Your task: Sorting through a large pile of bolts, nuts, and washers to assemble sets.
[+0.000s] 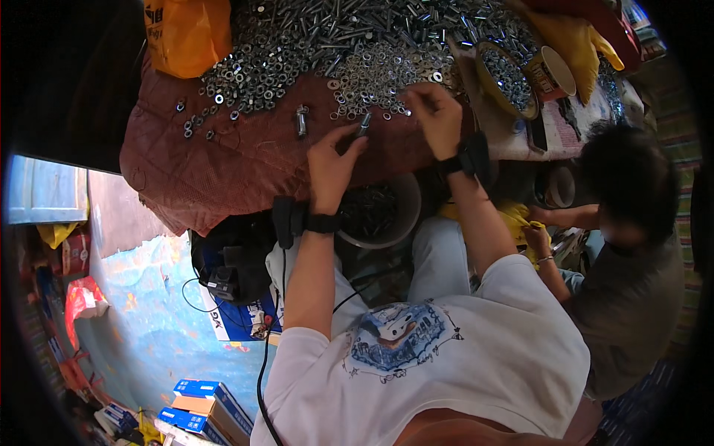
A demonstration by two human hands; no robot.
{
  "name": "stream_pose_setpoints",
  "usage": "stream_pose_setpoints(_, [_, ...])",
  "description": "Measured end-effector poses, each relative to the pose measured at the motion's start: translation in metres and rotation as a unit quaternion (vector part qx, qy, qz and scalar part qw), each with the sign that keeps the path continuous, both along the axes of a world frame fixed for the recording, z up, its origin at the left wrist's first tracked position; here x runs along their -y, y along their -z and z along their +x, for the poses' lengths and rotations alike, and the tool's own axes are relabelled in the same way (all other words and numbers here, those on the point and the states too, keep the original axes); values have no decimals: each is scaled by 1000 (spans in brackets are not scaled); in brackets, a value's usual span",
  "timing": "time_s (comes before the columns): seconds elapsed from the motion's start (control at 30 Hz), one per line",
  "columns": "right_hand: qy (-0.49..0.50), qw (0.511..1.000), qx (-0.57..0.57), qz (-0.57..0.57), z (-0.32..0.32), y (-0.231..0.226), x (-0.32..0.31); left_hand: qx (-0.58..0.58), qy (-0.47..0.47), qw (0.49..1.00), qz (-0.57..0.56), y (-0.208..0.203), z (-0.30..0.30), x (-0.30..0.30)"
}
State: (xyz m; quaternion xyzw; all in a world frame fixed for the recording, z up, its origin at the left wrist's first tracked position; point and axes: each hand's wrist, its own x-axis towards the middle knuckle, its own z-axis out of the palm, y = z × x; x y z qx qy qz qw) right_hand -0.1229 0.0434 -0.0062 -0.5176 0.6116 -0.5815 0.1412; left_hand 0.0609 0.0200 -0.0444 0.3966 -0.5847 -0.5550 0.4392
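My left hand [333, 162] pinches a shiny metal bolt [364, 124] upright between thumb and fingers, just above the red cloth. To its left another bolt [301, 121], which seems to carry a nut or washer, lies on the cloth. My right hand [437, 115] is at the near right edge of a heap of washers [372, 78], fingers closed together; what they hold, if anything, is too small to make out. Left of the washers spreads a pile of nuts [249, 78], and long bolts [335, 26] are heaped behind.
A red cloth [171, 149] covers the table. An orange bag [190, 37] stands far left; a round tub of small parts [483, 56] and a paper cup [552, 73] sit right. Below the edge is a bucket of bolts [411, 204]. A co-worker [632, 245] sits at right.
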Motion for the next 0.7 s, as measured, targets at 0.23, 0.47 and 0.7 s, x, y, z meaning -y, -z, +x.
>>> stream_pose_setpoints(0.23, [-127,978,-157,-48,37,-7,-12,36,10,999,-13,-13,2,-4])
stream_pose_setpoints(0.47, [-125,965,-220,-74,32,3,-6,-6,-7,1000,-8,-2,7,0])
stream_pose_setpoints(0.7, [-40,934,-350,66,-1,21,21,0,-22,1000,3,-4,11,1])
